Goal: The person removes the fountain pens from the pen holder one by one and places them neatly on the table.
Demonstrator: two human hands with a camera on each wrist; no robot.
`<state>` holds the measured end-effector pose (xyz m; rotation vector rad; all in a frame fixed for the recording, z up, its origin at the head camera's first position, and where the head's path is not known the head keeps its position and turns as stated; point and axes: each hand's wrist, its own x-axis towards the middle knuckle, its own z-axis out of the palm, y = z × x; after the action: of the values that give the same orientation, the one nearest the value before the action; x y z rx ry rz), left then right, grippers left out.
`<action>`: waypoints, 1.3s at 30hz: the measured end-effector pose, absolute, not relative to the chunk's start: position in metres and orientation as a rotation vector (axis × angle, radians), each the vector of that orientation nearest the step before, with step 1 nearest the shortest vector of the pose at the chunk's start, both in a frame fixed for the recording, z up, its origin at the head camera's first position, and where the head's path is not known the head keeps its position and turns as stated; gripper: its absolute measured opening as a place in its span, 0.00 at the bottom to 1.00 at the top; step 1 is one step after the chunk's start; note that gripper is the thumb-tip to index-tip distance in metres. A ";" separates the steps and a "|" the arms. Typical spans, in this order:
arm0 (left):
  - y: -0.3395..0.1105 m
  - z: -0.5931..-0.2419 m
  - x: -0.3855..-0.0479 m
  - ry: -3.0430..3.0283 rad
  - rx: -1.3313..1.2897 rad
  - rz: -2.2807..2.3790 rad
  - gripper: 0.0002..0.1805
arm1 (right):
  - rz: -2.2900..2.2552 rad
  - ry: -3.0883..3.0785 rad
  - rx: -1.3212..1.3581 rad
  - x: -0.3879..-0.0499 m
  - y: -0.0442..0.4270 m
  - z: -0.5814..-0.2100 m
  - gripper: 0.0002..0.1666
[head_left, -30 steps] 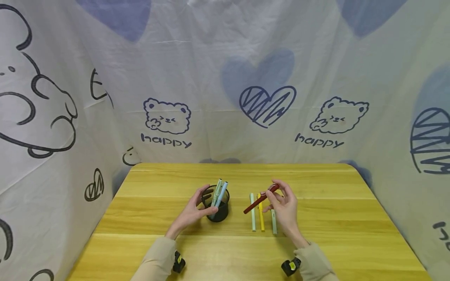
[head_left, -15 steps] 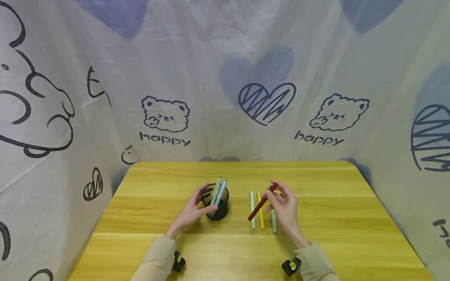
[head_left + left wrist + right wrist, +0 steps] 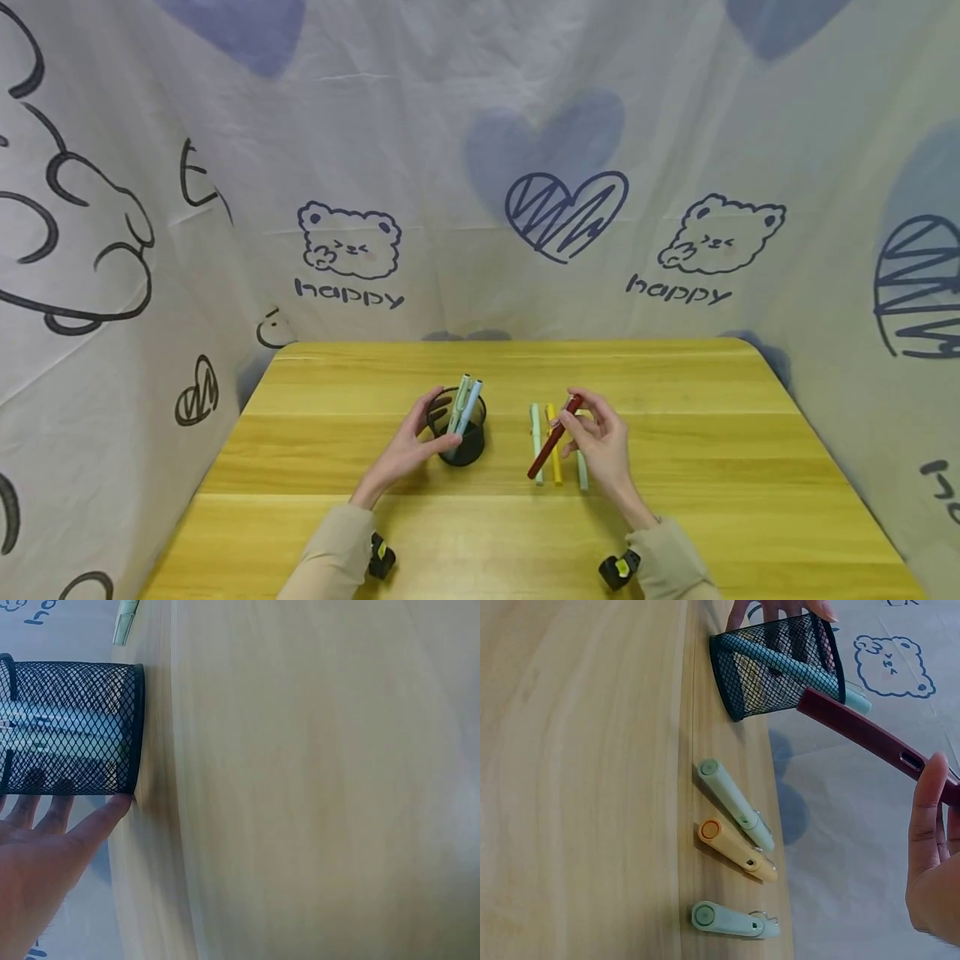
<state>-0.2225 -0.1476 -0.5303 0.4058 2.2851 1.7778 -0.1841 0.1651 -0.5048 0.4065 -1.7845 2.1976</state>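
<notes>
A black mesh pen holder (image 3: 463, 447) stands on the table with a light green pen (image 3: 461, 402) and a light blue pen (image 3: 471, 405) in it. My left hand (image 3: 403, 451) holds the holder from its left side, thumb at the front near the base, fingers round the back. To the right, my right hand (image 3: 604, 446) pinches a dark red pen (image 3: 553, 438) by its cap end. That pen slants above the table, its other end pointing down toward me. Beneath it lie a mint pen (image 3: 536, 450), a yellow pen (image 3: 739, 850) and another pale green pen (image 3: 731, 920).
The wooden table (image 3: 480, 542) has rounded far corners. Behind it and at both sides hangs a pale cloth (image 3: 450, 167) printed with hearts and bears. A small black wrist camera (image 3: 382, 557) sits at the left sleeve, another device (image 3: 619, 570) at the right.
The dark red pen has turned from a flatter slant to a steeper one, its free end swinging down toward me. My left hand stays at the pen holder. The head view has tilted slightly.
</notes>
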 end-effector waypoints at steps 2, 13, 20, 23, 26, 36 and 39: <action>-0.148 -0.529 -0.222 2.287 0.406 1.777 0.49 | 2.205 -1.789 0.399 -0.184 0.165 -0.505 0.20; -0.149 -0.532 -0.224 2.307 0.394 1.773 0.48 | 2.180 -1.875 0.159 -0.184 0.173 -0.502 0.24; -0.149 -0.533 -0.226 2.305 0.409 1.775 0.48 | 2.173 -1.893 0.108 -0.185 0.181 -0.502 0.22; -0.149 -0.533 -0.225 2.306 0.409 1.773 0.48 | 2.179 -1.897 0.070 -0.184 0.184 -0.503 0.20; -0.148 -0.533 -0.225 2.300 0.406 1.779 0.48 | 2.180 -1.916 0.039 -0.183 0.187 -0.503 0.20; -0.148 -0.532 -0.223 2.302 0.408 1.774 0.49 | 2.122 -2.032 -0.020 -0.183 0.200 -0.507 0.24; -0.148 -0.532 -0.223 2.306 0.416 1.773 0.49 | 2.096 -2.064 -0.023 -0.184 0.204 -0.510 0.24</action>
<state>-0.2233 -0.1484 -0.5320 0.4161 2.3060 1.7730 -0.1842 0.2041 -0.5103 -0.0229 -2.0641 2.0963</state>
